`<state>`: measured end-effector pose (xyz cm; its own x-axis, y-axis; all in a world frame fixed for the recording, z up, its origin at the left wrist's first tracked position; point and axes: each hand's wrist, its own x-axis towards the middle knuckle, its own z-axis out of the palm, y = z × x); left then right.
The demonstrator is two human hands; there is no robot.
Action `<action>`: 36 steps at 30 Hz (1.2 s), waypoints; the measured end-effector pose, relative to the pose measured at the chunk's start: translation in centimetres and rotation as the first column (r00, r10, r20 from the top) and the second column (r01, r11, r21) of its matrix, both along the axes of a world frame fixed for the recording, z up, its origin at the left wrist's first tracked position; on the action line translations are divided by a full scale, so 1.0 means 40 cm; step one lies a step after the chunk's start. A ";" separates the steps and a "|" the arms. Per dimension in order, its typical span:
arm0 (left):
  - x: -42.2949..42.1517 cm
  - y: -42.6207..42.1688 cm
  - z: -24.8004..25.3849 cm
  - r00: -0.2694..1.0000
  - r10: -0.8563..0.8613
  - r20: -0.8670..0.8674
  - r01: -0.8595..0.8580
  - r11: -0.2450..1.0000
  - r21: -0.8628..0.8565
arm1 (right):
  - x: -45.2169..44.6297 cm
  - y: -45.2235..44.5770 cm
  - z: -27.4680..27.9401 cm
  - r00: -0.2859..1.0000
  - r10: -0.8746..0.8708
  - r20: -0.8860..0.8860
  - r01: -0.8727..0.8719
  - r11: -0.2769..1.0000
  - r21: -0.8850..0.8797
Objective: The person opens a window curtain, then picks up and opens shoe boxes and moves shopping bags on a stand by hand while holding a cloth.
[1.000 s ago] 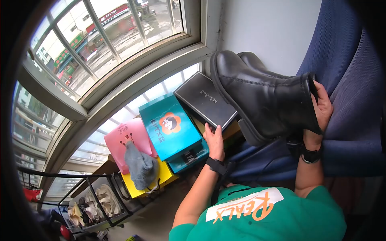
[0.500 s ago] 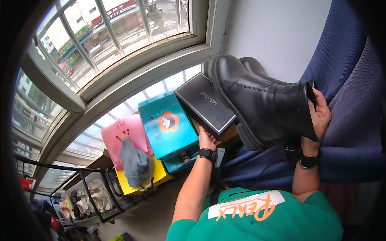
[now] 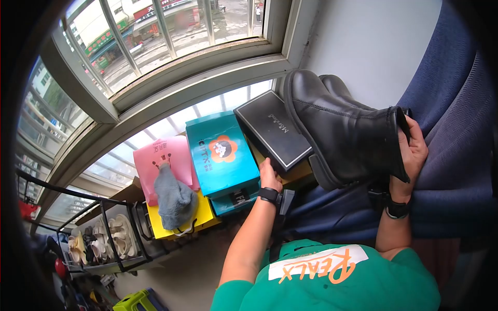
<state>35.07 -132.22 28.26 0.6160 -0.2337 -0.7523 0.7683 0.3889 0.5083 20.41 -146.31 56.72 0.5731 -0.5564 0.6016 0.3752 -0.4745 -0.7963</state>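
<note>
**Right hand grips black boots beside a row of boxes under a barred window**

The right hand has its fingers closed on the open tops of a pair of black boots, which lie sideways with toes toward the window. The boots cover the right end of the black box in this view; whether they touch it, I cannot tell. The left hand reaches in at the black box's near left corner, beside the teal box; its fingers are partly hidden, so whether they close on anything cannot be told.

The black box lies slanted over a tan box, whose near edge shows below it. The teal box sits over another teal box. Left of these, a grey cloth drapes across a pink bag and a yellow bag, covering part of both.

Farther left, pale shoes fill a black-framed rack. A yellow-green object rests on the grey floor. Behind the boxes, light comes through the lower panes; a street shows above. A dark blue curtain hangs on the right, next to a pale wall.
</note>
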 end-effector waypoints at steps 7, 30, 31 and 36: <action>0.035 -0.023 -0.067 0.993 0.079 -0.090 -0.082 0.996 -0.030 | -0.006 -0.011 -0.001 0.999 0.002 -0.039 -0.004 0.999 -0.045; -0.015 -0.067 -0.034 0.855 -0.175 0.488 -0.118 0.851 0.512 | 0.008 0.011 0.011 1.000 0.026 0.014 -0.025 0.999 -0.046; -0.007 -0.062 -0.016 0.873 -0.123 0.472 -0.111 0.892 0.437 | 0.004 0.011 0.010 1.000 0.019 0.007 -0.019 0.999 -0.046; -0.007 -0.051 0.059 0.883 0.009 0.470 -0.159 0.947 0.280 | 0.005 0.002 0.005 1.000 0.014 0.000 -0.014 0.999 -0.041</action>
